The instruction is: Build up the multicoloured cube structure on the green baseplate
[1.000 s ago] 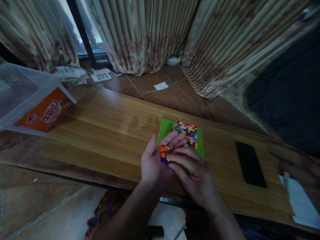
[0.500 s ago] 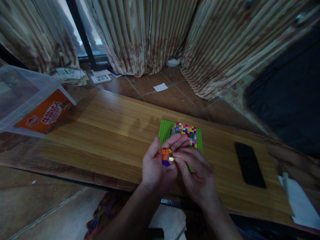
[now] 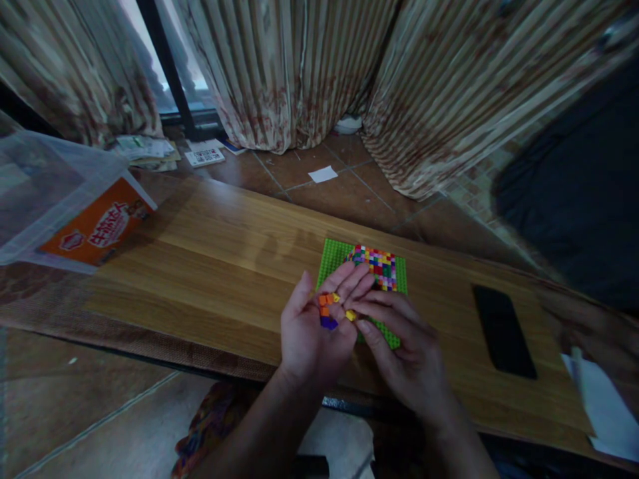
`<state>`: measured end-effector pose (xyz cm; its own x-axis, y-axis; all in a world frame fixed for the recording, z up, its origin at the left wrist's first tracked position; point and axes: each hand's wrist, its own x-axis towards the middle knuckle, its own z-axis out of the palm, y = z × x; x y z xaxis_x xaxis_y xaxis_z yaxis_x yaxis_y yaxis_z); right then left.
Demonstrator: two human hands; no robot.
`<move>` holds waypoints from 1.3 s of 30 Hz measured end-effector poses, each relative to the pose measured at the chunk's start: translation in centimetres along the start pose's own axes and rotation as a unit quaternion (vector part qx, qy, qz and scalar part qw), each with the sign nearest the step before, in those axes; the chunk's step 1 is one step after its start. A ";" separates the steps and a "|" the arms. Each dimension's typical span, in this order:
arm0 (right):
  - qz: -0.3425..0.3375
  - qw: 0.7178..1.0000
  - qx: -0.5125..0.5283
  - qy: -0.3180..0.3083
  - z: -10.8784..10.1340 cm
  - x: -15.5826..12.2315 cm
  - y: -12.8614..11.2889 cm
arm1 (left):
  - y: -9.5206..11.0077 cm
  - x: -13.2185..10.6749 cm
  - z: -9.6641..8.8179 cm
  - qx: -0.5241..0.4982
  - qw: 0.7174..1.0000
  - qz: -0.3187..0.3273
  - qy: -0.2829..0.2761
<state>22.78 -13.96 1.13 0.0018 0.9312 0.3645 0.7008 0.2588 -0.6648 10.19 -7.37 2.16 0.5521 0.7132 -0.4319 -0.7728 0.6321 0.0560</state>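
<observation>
My left hand (image 3: 312, 332) is turned palm up, fingers stretched out, holding several small toy bricks. Orange bricks (image 3: 325, 300), a purple brick (image 3: 328, 322) and a yellow piece (image 3: 336, 297) lie on that palm. At the palm's right side, a yellow toy brick (image 3: 351, 315) sits at the fingertips of my right hand (image 3: 404, 339), which is closed in a pinch. Behind both hands is a green studded baseplate (image 3: 329, 256), carrying a many-coloured brick build (image 3: 382, 263). My hands cover part of the plate and build.
The wooden table (image 3: 214, 266) bears a black phone (image 3: 504, 329) at the right and white paper (image 3: 606, 406) at its right end. A clear plastic bin (image 3: 54, 179) with an orange label stands at the left. Curtains (image 3: 279, 73) hang beyond the table.
My right hand has drawn slightly right, and the yellow brick at its fingertips has moved with it, away from the bricks on my left palm. The view has shifted a little.
</observation>
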 end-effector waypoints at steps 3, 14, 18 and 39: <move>-0.001 1.000 0.003 -0.008 0.0 0.0 0.2 | 0.0 0.0 0.0 -0.002 1.000 -0.003 -0.001; 0.018 0.999 0.043 -0.005 0.5 0.3 0.1 | 0.0 -0.3 0.0 0.037 0.999 0.002 -0.028; 0.033 0.998 0.058 -0.008 0.5 0.3 -0.4 | -0.1 -0.3 -0.1 0.035 0.999 0.007 -0.025; 0.038 0.996 0.068 0.031 0.6 0.1 0.3 | 0.3 0.0 -0.4 0.026 0.999 0.040 0.015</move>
<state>22.59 -13.64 0.61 0.0987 0.9326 0.3471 0.5930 0.2250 -0.7731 9.85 -7.30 1.81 0.4794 0.7528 -0.4511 -0.7960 0.5894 0.1378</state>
